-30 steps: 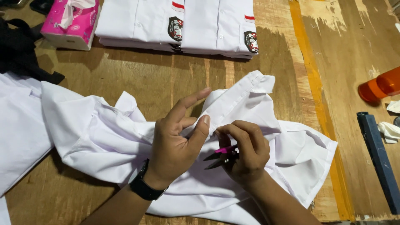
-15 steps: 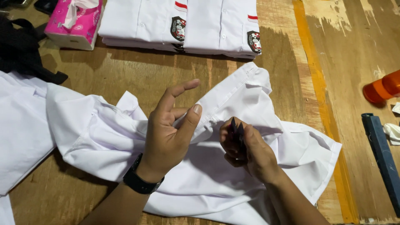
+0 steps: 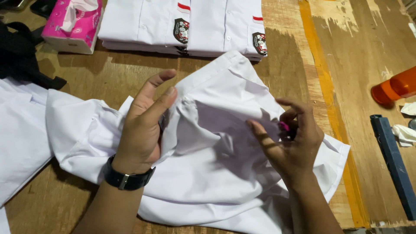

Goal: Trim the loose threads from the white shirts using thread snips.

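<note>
Two hands work a loose white shirt on a wooden table

The left hand (image 3: 141,130) pinches a fold of the white shirt (image 3: 208,173), lifting it, fingers closed on cloth. The right hand (image 3: 292,145), just to the right, curls around a small pink-handled tool (image 3: 284,126), forefinger on the fabric. The shirt's length runs left to right between them

The shirt (image 3: 216,173) in the near middle is plain white. The folded shirts (image 3: 182,26) at the far side are white too, with black, red and white badges and red strips. Far left sits a pink tissue box (image 3: 71,28). The surface (image 3: 346,65) is brown wood with a yellow stripe. On the right are an orange bottle (image 3: 396,89) and a dark blue bar (image 3: 394,164). The watch strap (image 3: 125,178) is black.
</note>
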